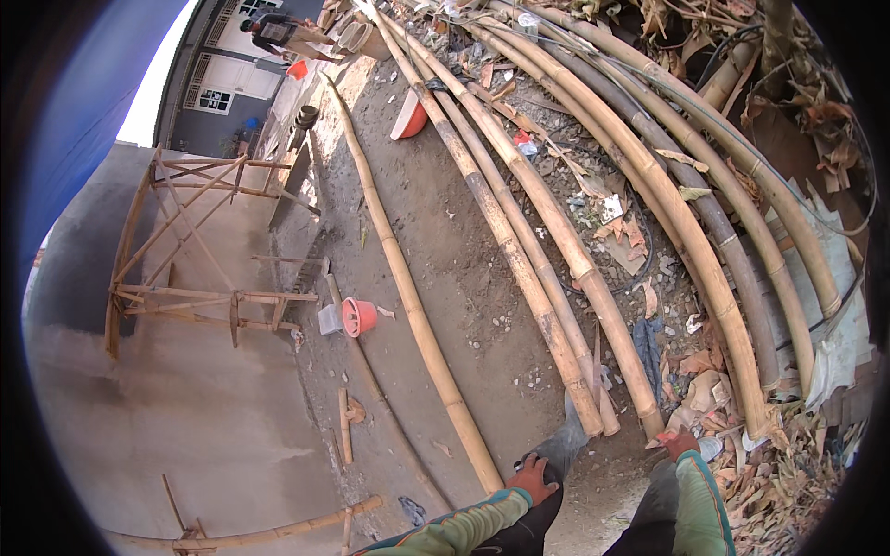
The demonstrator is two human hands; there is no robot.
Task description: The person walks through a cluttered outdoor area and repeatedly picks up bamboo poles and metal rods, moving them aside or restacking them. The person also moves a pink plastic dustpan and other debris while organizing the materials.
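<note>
My left hand (533, 479) lies on my dark-trousered knee with its fingers apart, holding nothing. Just beside it is the near end of a long bamboo pole (408, 289) that lies on the dirt. My right hand (680, 444) reaches down to the cut end of another bamboo pole (586, 269), its fingers closed at that end; the fingertips are partly hidden. Left of this pole, two more bamboo poles, one blotched dark (505, 239) and one thinner (530, 246), run alongside it and end close to my feet.
More bamboo poles (691, 218) lie along the right, among dry leaves and rubble. At left, a bamboo scaffold (199, 295) stands against a grey wall (222, 408). A pink bucket (359, 317) and a red basin (409, 117) sit on the ground. Another person (283, 35) is far back.
</note>
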